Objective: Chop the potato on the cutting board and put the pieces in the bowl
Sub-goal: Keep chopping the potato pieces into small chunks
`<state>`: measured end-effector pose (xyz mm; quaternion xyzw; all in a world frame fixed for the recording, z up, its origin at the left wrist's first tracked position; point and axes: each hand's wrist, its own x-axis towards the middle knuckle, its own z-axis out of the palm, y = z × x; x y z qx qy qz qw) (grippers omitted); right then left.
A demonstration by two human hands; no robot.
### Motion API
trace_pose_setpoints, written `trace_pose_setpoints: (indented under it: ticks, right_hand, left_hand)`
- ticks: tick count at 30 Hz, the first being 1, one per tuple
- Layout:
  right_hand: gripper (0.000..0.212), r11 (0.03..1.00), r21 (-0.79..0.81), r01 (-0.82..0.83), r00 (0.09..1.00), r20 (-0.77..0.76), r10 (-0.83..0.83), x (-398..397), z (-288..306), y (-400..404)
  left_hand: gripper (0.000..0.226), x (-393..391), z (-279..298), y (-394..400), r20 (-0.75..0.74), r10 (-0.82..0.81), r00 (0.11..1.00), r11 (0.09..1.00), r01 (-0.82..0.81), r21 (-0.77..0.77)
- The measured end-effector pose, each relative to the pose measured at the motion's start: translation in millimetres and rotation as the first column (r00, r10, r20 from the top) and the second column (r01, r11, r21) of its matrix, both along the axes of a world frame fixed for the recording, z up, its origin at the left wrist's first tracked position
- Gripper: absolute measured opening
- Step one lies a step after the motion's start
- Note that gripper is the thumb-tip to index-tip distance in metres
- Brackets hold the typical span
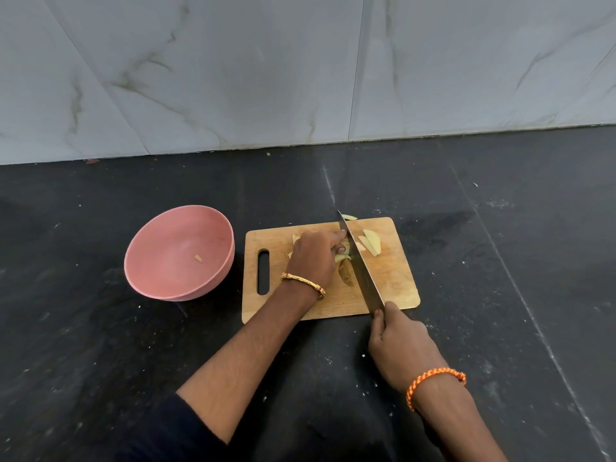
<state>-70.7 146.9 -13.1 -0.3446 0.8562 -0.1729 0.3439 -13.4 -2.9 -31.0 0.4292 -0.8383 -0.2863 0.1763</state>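
A wooden cutting board (393,281) lies on the dark counter. On it my left hand (313,258) holds down potato pieces (345,258) with curled fingers. A skin-on potato wedge (346,273) lies just below that hand. My right hand (400,341) grips the handle of a long knife (358,261), whose blade runs across the board right beside my left fingertips. Cut wedges (370,243) lie to the right of the blade, and one slice (349,217) sits at the board's far edge. A pink bowl (156,281) stands left of the board with one small potato bit (198,258) inside.
The black stone counter (500,261) stretches around the board and bowl, dusted with small white specks. A marble-tiled wall (300,78) rises right behind it.
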Motion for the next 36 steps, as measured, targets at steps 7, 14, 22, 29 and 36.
trace_pose_setpoints:
  ticks: [7, 14, 22, 29, 36]
  right_hand:
    - [0.03, 0.999, -0.053, -0.007, 0.999, 0.036, 0.009, -16, 14, 29]
    - [0.031, 0.986, -0.167, 0.012, 0.999, 0.038, -0.005, -21, 16, 6]
    - [0.027, 0.99, -0.142, -0.011, 0.998, 0.06, 0.02, -23, 11, -7]
    - [0.023, 0.989, -0.148, -0.022, 0.996, 0.081, 0.035, -21, 16, -14]
    - [0.023, 0.993, -0.112, -0.034, 0.999, -0.009, 0.033, -13, 11, -27]
  left_hand:
    - [0.026, 7, 5, -4, -0.089, 0.029, 0.996, 0.997, -0.021, 0.079]
    - [0.028, 6, 13, -16, 0.021, -0.011, 1.0, 0.995, 0.009, 0.095]
    - [0.027, 9, 10, -16, -0.051, -0.011, 0.999, 0.994, 0.016, 0.107]
    - [0.028, 10, 7, -14, -0.074, 0.018, 0.997, 0.995, -0.011, 0.1]
    - [0.028, 10, 4, -14, -0.136, 0.064, 0.989, 0.992, -0.048, 0.115]
